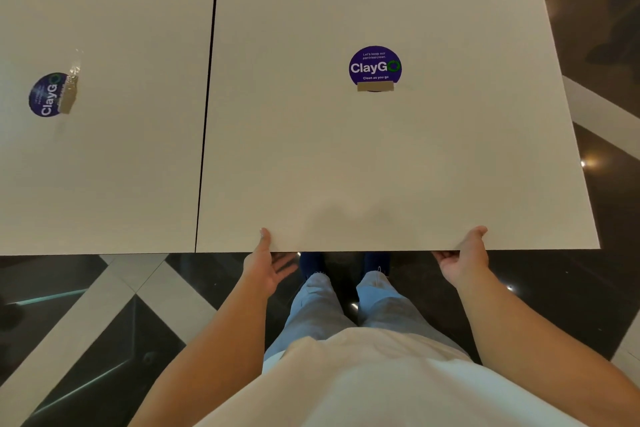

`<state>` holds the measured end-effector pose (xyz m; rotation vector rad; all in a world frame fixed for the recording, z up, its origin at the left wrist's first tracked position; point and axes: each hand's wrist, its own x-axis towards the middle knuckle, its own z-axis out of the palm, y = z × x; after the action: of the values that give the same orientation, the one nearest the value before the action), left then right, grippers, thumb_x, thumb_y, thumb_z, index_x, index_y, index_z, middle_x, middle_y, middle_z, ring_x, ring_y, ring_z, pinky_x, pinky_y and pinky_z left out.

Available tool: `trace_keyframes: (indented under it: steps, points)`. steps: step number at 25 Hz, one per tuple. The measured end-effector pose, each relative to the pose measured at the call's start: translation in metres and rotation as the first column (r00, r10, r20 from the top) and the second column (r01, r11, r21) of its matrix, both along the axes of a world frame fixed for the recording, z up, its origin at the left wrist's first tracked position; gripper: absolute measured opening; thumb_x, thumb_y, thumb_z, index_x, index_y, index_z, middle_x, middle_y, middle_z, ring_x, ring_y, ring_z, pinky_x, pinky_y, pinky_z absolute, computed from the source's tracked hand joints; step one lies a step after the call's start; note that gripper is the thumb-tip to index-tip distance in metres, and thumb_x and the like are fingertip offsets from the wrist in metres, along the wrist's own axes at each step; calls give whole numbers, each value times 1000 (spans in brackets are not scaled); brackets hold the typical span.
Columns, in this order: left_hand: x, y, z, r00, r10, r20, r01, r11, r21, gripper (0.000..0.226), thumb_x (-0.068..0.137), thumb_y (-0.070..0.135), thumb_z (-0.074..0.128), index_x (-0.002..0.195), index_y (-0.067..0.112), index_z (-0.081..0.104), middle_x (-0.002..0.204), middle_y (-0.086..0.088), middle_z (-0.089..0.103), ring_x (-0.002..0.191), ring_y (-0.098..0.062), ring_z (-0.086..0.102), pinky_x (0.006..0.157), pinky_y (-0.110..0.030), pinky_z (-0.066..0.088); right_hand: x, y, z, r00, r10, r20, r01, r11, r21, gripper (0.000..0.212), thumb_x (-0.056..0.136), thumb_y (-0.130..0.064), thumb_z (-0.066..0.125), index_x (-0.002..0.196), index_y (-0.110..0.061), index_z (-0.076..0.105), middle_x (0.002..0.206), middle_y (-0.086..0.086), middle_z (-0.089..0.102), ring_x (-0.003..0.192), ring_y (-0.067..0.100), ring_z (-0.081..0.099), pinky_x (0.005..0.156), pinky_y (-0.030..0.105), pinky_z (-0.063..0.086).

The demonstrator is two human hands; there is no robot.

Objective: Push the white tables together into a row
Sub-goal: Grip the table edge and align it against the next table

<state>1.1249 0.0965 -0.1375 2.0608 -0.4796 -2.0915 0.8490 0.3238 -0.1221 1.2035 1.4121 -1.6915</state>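
Two white tables side by side in a row: left table [110,114], right table [346,149]. Thin dark seam [207,97] between them, near edges roughly flush; cannot tell whether the sides actually touch. Round purple "ClayGO" sticker [375,66] mid right table, taped at its lower edge; same sticker [48,94] on left table, turned sideways, tape along one side.

Both grips on near edge of right table. Left grip [266,263]: thumb flat on top, fingers loosely spread below the edge, underside contact unclear. Right grip [465,258]: thumb on top, fingers curled under, pinching the edge. Dark glossy floor [104,322] with pale bands below.
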Motion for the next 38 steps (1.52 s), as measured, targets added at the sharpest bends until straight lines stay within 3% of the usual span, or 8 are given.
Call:
trace_keyframes:
  steps: [2, 5, 9, 10, 12, 18, 30, 38]
  points:
    - [1, 7, 7, 909, -417, 2, 416, 906, 80, 53, 87, 58, 62, 109, 10, 62, 101, -12, 75, 90, -29, 74, 78, -51, 59, 9, -5, 2, 983, 179, 34, -181, 981, 73, 50, 95, -62, 45, 119, -18, 50, 109, 15, 64, 97, 32, 65, 73, 46, 58]
    - [-31, 24, 20, 533, -846, 23, 840, 532, 105, 50, 89, 56, 62, 108, 10, 65, 100, -6, 75, 87, -22, 74, 78, -43, 59, 32, -13, 10, 795, 594, 127, -607, 784, 132, 55, 97, -61, 39, 116, -10, 51, 103, 19, 66, 92, 33, 67, 77, 49, 58]
    - [-85, 50, 33, -29, -961, 274, 999, -36, -21, 38, 95, 45, 56, 87, 8, 64, 82, -5, 67, 69, -17, 64, 59, -27, 49, 50, -7, 25, 242, 952, 189, -930, 172, 324, 43, 99, -48, 48, 104, -8, 62, 91, 10, 69, 84, 24, 67, 69, 38, 55]
    - [-96, 54, 37, -164, -916, 365, 979, -196, -52, 38, 95, 45, 54, 90, 8, 63, 85, -7, 66, 74, -20, 63, 63, -28, 48, 50, -4, 27, 128, 972, 199, -919, 40, 392, 39, 99, -45, 49, 91, -9, 62, 82, 7, 67, 77, 23, 65, 68, 37, 54]
    - [-117, 65, 46, -292, -822, 489, 918, -384, -97, 40, 94, 45, 54, 105, 8, 62, 102, -10, 66, 92, -25, 62, 77, -35, 50, 47, 8, 35, -4, 975, 222, -867, -114, 486, 38, 99, -41, 51, 74, -13, 53, 73, 5, 58, 67, 20, 57, 69, 36, 48]
    - [-176, 114, 71, -301, -693, 655, 803, -555, -218, 59, 86, 51, 62, 133, 19, 45, 132, -5, 50, 116, -24, 51, 89, -37, 46, 13, 70, 53, -132, 964, 229, -738, -250, 627, 41, 99, -40, 52, 129, -12, 49, 124, 10, 59, 109, 26, 58, 91, 39, 50]
    - [-364, 302, 86, -251, -621, 742, 767, -595, -239, 80, 83, 65, 57, 146, 21, 34, 150, -8, 38, 134, -32, 40, 111, -51, 34, -155, 270, 73, -285, 909, 302, -534, -413, 738, 76, 90, -45, 60, 152, -15, 26, 153, 13, 35, 140, 33, 34, 114, 54, 28]
    - [-485, 335, 79, -278, -536, 797, 747, -642, -171, 80, 84, 69, 52, 147, 25, 33, 156, -7, 34, 141, -31, 33, 114, -59, 26, -286, 281, 77, -386, 880, 279, -446, -442, 778, 73, 90, -41, 62, 151, -17, 28, 153, 11, 37, 141, 31, 32, 116, 53, 26]
